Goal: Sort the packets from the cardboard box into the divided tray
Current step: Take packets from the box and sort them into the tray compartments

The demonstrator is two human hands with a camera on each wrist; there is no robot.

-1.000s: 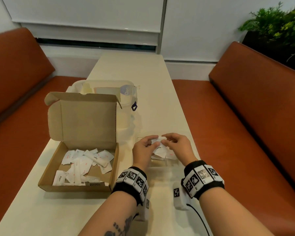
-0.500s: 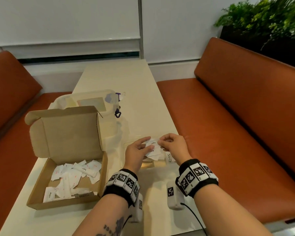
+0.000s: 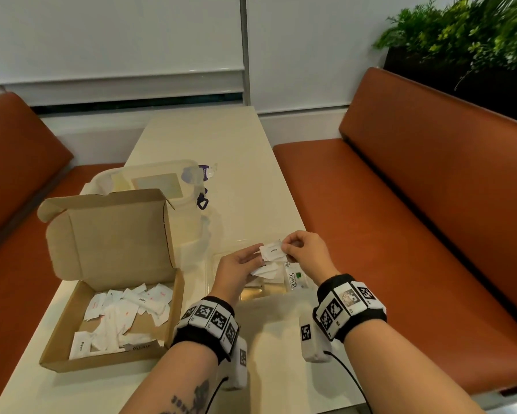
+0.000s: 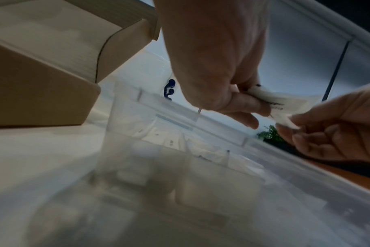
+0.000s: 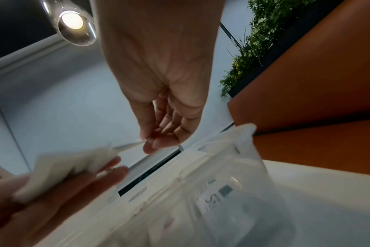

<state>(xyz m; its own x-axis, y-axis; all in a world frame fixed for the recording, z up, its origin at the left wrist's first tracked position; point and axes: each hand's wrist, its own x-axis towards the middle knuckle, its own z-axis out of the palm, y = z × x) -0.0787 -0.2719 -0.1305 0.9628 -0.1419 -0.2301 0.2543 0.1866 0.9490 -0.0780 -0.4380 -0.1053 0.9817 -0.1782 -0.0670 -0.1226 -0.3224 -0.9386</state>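
Note:
Over the clear divided tray (image 3: 221, 264) my left hand (image 3: 258, 256) holds a small stack of white packets (image 3: 264, 268). My right hand (image 3: 287, 249) pinches the end of one white packet (image 3: 271, 251) with black print, at the top of that stack. In the left wrist view, the left hand's fingers (image 4: 245, 103) curl around the packets (image 4: 281, 102). The right wrist view shows the thumb and finger (image 5: 152, 145) pinching a thin packet edge (image 5: 127, 146). A Stevia packet (image 3: 294, 277) lies in the tray's right compartment. The open cardboard box (image 3: 57, 348) holds several white packets (image 3: 125, 318).
The box's lid (image 3: 113, 234) stands upright to the left of the tray. Behind it stands a clear lidded plastic container (image 3: 158, 183) with purple clips. Orange bench seats (image 3: 400, 234) flank the cream table (image 3: 221, 144). A planter (image 3: 475, 40) sits at the back right.
My right hand has drawn one printed packet up off the stack in my left hand. Both hands stay over the tray. The head view has swung to the right.

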